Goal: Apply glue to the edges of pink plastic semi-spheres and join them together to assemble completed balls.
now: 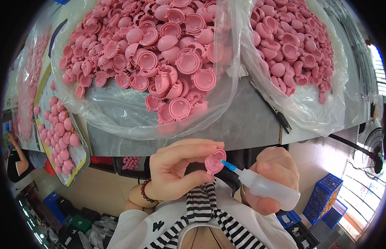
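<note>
My left hand (176, 168) pinches a small pink plastic half-shell (213, 162) between thumb and fingers, its hollow side turned to the right. My right hand (273, 176) grips a white squeeze bottle (269, 189) whose thin blue nozzle (228, 165) touches the rim of the shell. Both hands are held close to my chest, below the edge of the grey table (242, 124).
Two open clear plastic bags lie on the table, the left bag (159, 54) and the right bag (292, 45) each heaped with pink half-shells. A tray of joined pink balls (60, 137) sits at the left. Blue crates (323, 195) and a fan (373, 151) stand at the right.
</note>
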Demonstrator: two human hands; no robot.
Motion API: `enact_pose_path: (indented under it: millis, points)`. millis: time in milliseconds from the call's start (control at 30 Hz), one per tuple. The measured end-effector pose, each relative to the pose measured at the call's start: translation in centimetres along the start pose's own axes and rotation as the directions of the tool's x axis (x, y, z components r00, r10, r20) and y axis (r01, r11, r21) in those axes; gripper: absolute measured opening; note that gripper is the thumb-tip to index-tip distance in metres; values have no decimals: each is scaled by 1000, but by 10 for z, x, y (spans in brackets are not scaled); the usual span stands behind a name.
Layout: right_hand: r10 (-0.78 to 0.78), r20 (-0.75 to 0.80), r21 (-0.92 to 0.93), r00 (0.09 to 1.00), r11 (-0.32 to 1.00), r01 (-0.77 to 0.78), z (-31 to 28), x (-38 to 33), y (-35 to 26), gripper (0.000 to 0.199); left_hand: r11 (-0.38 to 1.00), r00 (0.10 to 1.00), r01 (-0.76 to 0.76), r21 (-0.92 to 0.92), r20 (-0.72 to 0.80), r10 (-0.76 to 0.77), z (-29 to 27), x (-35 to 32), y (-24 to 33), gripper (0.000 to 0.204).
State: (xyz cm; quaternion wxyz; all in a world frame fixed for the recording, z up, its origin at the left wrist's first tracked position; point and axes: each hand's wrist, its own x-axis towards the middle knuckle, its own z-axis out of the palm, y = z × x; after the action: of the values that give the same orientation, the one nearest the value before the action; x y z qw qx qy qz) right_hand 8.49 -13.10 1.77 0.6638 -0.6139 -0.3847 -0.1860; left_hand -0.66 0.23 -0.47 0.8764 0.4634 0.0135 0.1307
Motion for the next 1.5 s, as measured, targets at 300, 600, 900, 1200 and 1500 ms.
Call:
enact_pose_path:
  millis: [300, 600, 900, 1200, 1500]
  points:
    - [-25, 75, 74, 997, 997, 19, -9, -3, 1, 52, 780, 963, -241, 577, 42, 267, 0, 2, 6, 38]
    - [-16, -439, -547, 898, 798, -253, -128, 38, 43, 38, 944, 945, -274, 182, 233, 229, -13, 5, -2, 29]
    - [246, -512, -583, 823, 604, -543, -334, 48, 134, 49, 685, 935, 281, -672, 353, -38, -10, 3, -16, 36]
    - [-300, -513, -828, 805, 421, -371, -292, 63, 99, 42, 942, 985, 65, -329, 173, -7, -6, 7, -11, 43]
    - [293, 56, -987, 954, 162, 8, -150, 74, 80, 23, 908, 976, 189, -373, 175, -131, 1, -1, -10, 44]
